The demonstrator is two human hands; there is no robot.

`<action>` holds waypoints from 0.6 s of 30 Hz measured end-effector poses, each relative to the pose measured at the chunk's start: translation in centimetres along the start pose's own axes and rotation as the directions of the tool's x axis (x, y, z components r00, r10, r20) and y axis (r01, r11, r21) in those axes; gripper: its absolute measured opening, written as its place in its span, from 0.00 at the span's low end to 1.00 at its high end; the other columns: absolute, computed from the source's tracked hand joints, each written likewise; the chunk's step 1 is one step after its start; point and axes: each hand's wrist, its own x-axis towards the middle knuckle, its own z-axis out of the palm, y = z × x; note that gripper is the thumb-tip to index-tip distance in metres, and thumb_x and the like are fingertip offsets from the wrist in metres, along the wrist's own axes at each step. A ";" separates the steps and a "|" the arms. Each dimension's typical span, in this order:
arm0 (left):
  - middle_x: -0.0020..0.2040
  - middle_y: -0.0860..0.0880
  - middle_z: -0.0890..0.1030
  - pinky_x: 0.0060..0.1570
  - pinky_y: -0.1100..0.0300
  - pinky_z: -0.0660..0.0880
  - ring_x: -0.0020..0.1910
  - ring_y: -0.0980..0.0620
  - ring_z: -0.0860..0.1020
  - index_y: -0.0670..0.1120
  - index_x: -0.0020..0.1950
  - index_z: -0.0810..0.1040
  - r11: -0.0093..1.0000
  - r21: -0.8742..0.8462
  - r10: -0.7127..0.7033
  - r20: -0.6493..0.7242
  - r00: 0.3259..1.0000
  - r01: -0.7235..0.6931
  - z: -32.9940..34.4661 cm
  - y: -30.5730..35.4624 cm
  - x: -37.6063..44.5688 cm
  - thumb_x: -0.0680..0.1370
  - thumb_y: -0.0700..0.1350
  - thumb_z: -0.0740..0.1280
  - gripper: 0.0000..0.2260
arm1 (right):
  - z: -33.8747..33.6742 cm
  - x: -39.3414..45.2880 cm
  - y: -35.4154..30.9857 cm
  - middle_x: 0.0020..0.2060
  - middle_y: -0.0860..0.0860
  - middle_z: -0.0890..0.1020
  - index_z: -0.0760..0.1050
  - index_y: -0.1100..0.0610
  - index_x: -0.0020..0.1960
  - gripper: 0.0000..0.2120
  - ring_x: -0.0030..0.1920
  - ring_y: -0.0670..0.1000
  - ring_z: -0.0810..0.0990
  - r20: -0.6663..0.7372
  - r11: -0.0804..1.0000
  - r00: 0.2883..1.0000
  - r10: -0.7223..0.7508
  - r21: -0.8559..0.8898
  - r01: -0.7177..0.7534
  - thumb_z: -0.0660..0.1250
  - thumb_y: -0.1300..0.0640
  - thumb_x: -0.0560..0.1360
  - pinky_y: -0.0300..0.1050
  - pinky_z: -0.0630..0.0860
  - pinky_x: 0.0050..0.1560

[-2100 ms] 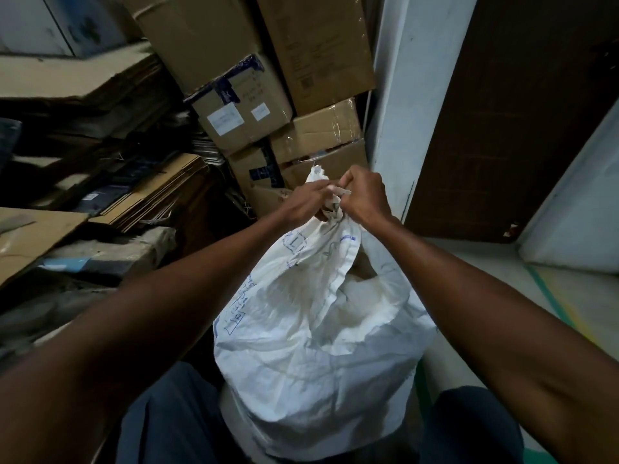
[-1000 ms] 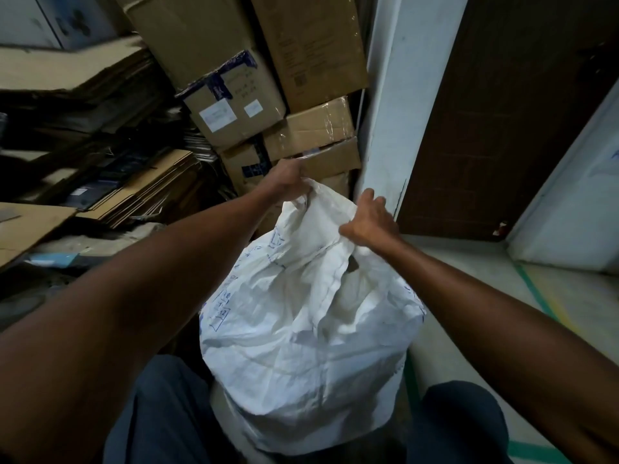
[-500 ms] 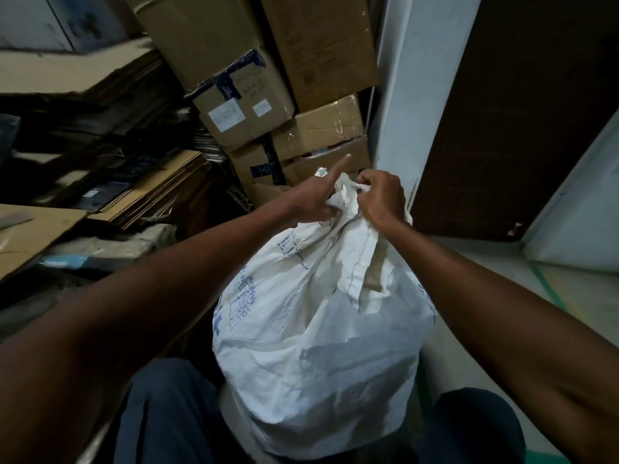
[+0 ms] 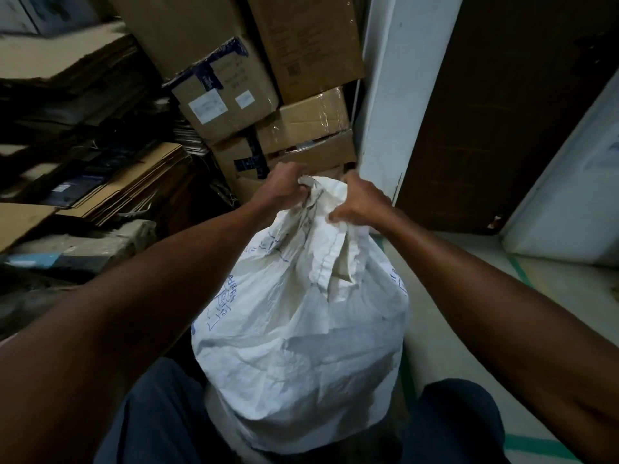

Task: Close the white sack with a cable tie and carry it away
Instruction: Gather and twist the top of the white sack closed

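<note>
Head view: cardboard boxes point(image 4: 268, 105) crowd behind white sack point(image 4: 301, 346).

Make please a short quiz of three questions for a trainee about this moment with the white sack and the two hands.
1. True or false: a cable tie is already visible around the neck of the white sack.
2. What does the left hand hold?
A. a cardboard box
B. the gathered top of the sack
C. nothing
3. Fill in: the right hand grips the sack's ____.

Key
1. False; no tie can be seen.
2. B
3. top. Both hands grip the bunched fabric, close together, in front of the stacked cardboard boxes.
</note>
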 end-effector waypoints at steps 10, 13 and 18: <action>0.63 0.41 0.82 0.56 0.53 0.76 0.62 0.42 0.80 0.41 0.66 0.80 0.996 -0.047 -0.083 -0.021 0.996 0.082 -0.1 0.5 -0.9 0.76 0.35 0.67 0.18 | -2.0 -1.7 3.6 0.43 0.54 0.79 0.72 0.55 0.38 0.12 0.45 0.59 0.80 -0.214 0.995 0.972 0.094 0.062 -0.082 0.76 0.56 0.69 0.44 0.69 0.36; 0.62 0.41 0.83 0.60 0.49 0.77 0.63 0.42 0.80 0.40 0.64 0.81 1.000 -0.010 -0.013 0.006 1.000 0.013 -0.6 0.6 -1.0 0.77 0.38 0.70 0.15 | -2.2 -1.6 4.4 0.35 0.51 0.78 0.71 0.58 0.35 0.17 0.39 0.56 0.78 -0.376 0.994 0.924 0.070 0.103 -0.033 0.79 0.53 0.66 0.44 0.65 0.32; 0.63 0.39 0.81 0.58 0.54 0.75 0.64 0.42 0.79 0.38 0.67 0.77 0.982 0.082 0.160 0.095 0.983 -0.168 -0.1 2.0 -1.7 0.78 0.39 0.71 0.18 | -1.1 -1.6 3.5 0.31 0.50 0.77 0.70 0.58 0.33 0.10 0.37 0.58 0.80 -0.431 0.994 0.902 -0.035 0.080 0.076 0.72 0.60 0.65 0.47 0.69 0.33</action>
